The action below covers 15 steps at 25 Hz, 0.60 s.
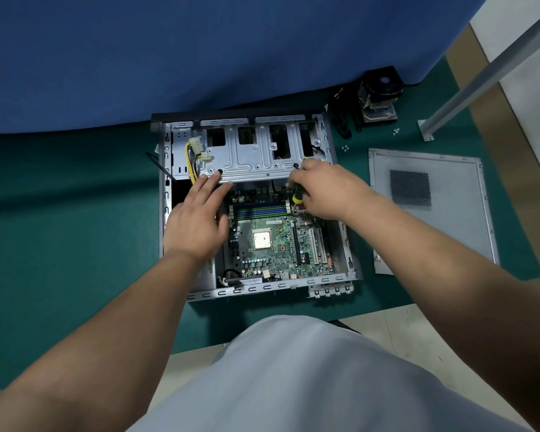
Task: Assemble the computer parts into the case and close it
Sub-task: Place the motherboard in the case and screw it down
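Head view puts both forearms reaching forward over the open computer case (166,213), which lies flat on the green table mat (75,229) with its open side up. My left hand (197,219) lies palm down, fingers straight and close together, their tips resting on the near edge of the metal drive cage (256,157) at the far end of the case. My right hand (325,191) is curled round a screwdriver (297,197) with a green and yellow handle; the fingers wrap it tightly, and the handle end points back toward me and to the left. I cannot tell where its tip sits, as the hand hides it.

I count one case, one motherboard (272,244), one drive cage, one side panel (430,213) and one cooler (379,98). The motherboard lies flat inside the case, near half, with one square processor (261,240) at its middle and a bank of memory slots (259,210) running left to right just beyond it. A bundle of yellow and black cables (194,157) hangs at the cage's left end.

The case's long axis runs away from me, front end toward the blue partition (200,57). The side panel lies flat on the mat to the right of the case, well apart from it, its long axis also running away from me. The cooler stands beyond the case's far right corner, against the partition. Two small clusters of screws (345,148) lie on the mat between cooler and panel.
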Motion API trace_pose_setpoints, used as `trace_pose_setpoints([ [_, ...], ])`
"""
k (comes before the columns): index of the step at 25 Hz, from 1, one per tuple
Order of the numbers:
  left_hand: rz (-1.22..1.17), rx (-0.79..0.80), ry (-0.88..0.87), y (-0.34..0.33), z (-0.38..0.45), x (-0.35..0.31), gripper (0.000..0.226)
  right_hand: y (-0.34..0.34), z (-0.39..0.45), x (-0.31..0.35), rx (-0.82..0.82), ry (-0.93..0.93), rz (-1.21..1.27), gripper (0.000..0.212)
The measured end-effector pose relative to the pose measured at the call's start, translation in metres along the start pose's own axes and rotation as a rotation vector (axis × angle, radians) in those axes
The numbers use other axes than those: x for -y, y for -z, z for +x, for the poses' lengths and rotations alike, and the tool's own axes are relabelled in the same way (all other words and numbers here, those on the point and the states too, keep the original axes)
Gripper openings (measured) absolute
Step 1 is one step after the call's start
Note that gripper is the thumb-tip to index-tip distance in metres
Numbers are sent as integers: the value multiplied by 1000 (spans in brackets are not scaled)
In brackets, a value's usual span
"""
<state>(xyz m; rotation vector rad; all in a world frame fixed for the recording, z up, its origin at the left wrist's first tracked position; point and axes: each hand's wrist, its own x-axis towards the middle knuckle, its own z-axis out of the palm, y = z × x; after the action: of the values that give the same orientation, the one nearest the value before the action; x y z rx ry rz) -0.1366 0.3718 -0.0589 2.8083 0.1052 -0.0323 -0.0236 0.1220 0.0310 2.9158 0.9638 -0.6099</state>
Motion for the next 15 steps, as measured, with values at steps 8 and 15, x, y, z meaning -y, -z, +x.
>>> trace_pose_setpoints([
  [8, 2, -2, 5, 0, 0, -1, 63, -2, -1, -3, -9, -114, 50, 44],
  [15, -4, 8, 5, 1, 1, -1, 63, -5, 2, 5, -90, -328, -55, 50],
])
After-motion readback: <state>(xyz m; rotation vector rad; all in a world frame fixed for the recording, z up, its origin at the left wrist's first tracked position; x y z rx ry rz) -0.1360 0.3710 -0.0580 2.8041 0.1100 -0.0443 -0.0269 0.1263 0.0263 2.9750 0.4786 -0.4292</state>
